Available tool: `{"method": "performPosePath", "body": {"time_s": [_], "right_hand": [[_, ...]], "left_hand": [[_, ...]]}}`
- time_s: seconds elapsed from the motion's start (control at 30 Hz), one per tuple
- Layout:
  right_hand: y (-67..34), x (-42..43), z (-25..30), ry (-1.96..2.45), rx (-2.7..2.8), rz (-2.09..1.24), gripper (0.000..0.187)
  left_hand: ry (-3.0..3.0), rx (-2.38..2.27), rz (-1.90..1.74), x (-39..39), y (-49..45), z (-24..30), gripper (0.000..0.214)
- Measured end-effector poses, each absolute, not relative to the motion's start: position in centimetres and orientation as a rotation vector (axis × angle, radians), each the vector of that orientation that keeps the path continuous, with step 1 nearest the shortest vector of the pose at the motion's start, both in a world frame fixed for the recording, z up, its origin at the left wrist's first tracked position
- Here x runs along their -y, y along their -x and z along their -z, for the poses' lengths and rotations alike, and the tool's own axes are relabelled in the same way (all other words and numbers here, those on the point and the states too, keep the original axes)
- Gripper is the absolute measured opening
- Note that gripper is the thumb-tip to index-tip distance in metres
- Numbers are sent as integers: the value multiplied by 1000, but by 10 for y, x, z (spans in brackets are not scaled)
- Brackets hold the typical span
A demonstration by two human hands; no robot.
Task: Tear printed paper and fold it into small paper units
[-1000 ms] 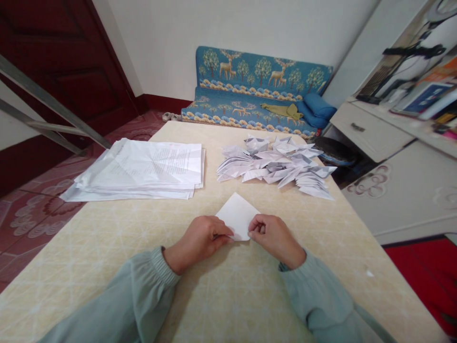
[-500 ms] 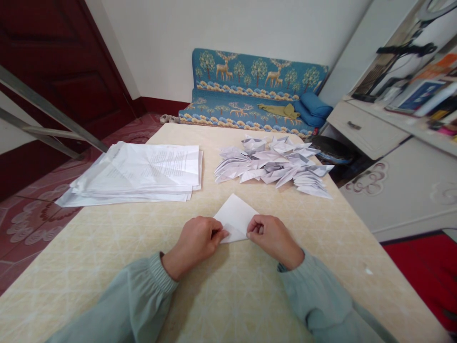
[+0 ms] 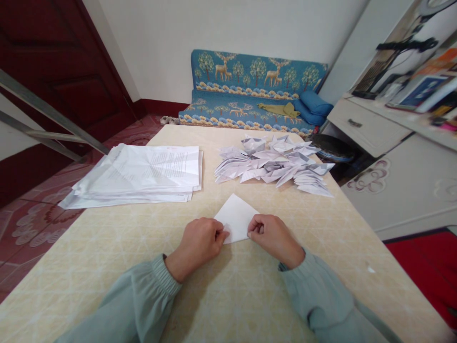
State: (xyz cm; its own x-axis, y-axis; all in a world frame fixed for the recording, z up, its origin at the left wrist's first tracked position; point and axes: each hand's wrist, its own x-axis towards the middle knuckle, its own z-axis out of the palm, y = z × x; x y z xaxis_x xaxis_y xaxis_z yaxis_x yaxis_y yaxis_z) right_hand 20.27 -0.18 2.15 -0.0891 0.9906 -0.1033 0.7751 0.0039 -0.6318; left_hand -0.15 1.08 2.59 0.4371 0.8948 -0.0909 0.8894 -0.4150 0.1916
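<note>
A small folded white paper (image 3: 236, 216) lies on the pale yellow table (image 3: 228, 295) in front of me. My left hand (image 3: 199, 243) pinches its near left corner with fingers curled. My right hand (image 3: 274, 238) pinches its near right edge, fingers also curled. Both sleeves are pale green.
A stack of flat printed sheets (image 3: 143, 174) lies at the left of the table. A heap of several folded paper pieces (image 3: 274, 164) sits at the back right. Beyond the table stands a blue patterned sofa (image 3: 257, 90); white cabinets (image 3: 400, 157) are on the right, a dark red door (image 3: 60, 71) on the left.
My left hand has slid slightly left along the paper's near edge, pressing the fold. The right hand stays put on the paper.
</note>
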Motion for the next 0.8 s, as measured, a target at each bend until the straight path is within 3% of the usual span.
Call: {"method": "performPosePath", "body": {"time_s": [0.8], "right_hand": [[-202,2,-24,1832,1935,-792,10]], "left_hand": [[-2370,-1629,-61,-16,-1,-28,35]]}}
